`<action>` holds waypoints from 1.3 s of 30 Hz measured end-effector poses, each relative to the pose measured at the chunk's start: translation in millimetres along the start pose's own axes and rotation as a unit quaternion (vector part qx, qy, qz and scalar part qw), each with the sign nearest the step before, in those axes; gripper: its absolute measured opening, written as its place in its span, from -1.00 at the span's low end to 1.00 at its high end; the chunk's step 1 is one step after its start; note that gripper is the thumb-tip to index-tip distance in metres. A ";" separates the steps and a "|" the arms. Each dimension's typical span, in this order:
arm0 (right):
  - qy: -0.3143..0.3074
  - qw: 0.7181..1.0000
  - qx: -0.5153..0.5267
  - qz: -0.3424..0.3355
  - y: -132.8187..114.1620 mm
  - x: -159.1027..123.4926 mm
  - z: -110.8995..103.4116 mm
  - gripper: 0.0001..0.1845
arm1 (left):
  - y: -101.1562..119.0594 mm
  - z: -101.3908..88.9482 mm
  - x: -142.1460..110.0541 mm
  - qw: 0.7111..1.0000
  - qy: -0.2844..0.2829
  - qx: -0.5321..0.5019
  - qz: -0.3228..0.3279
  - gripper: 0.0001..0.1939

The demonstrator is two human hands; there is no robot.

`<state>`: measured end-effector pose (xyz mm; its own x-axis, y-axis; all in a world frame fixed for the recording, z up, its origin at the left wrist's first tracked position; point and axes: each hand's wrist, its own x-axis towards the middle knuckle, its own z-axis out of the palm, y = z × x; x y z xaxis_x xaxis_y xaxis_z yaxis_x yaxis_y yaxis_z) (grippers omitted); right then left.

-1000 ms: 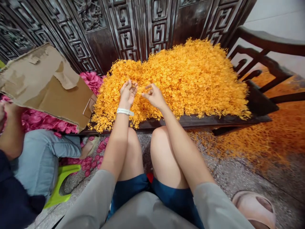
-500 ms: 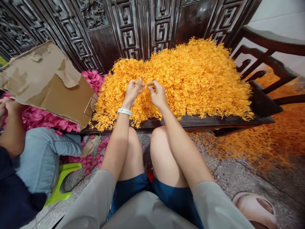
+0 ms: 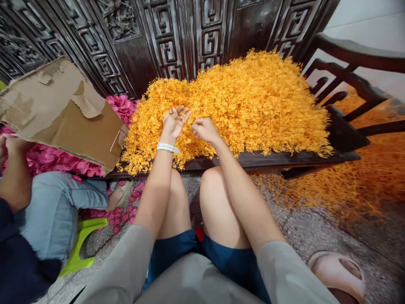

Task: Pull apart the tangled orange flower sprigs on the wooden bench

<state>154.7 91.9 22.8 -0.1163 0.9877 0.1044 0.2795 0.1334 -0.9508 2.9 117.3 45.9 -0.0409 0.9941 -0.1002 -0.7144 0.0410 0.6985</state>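
Note:
A large heap of small orange-yellow flowers covers a dark wooden bench seat. My left hand, with a white watch strap on the wrist, rests over the heap with its fingers spread. I see nothing held in it. My right hand sits just to its right, above the same flowers, with its fingers curled together. Those fingertips are partly hidden, so I cannot tell whether they pinch any strands.
A torn cardboard sheet leans at the bench's left end, over pink flowers. At left, a seated person's hand works above more pink flowers. Carved dark panels stand behind; spilled orange flowers cover the floor at right.
My hands, close together half a second ago, have moved apart. My left hand has opened its fingers and drawn back toward me, and my right hand has dropped slightly.

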 end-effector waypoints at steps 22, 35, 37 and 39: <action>0.148 0.973 0.176 -0.009 22.5 17.5 6.5 -0.50 | -0.9 -9.7 -5.9 0.899 -0.157 0.403 0.068 -0.63; 0.052 0.930 0.352 0.089 -3.4 0.7 2.8 -0.49 | -4.0 -10.1 0.4 0.975 -0.116 0.189 -0.016 -0.77; 0.052 0.921 0.373 0.097 -3.8 0.4 1.3 -0.52 | -1.6 -10.5 3.3 0.987 -0.077 0.142 -0.013 -0.71; 0.052 0.922 0.371 0.097 -2.4 1.3 1.8 -0.55 | 1.7 -11.5 5.6 0.993 -0.038 0.110 -0.013 -0.68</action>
<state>152.2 92.7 24.8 -0.0288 0.9949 -0.0972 -0.4476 -0.0997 -0.8886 -6.6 121.8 38.4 0.0345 0.9968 -0.0722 -0.5439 0.0793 0.8354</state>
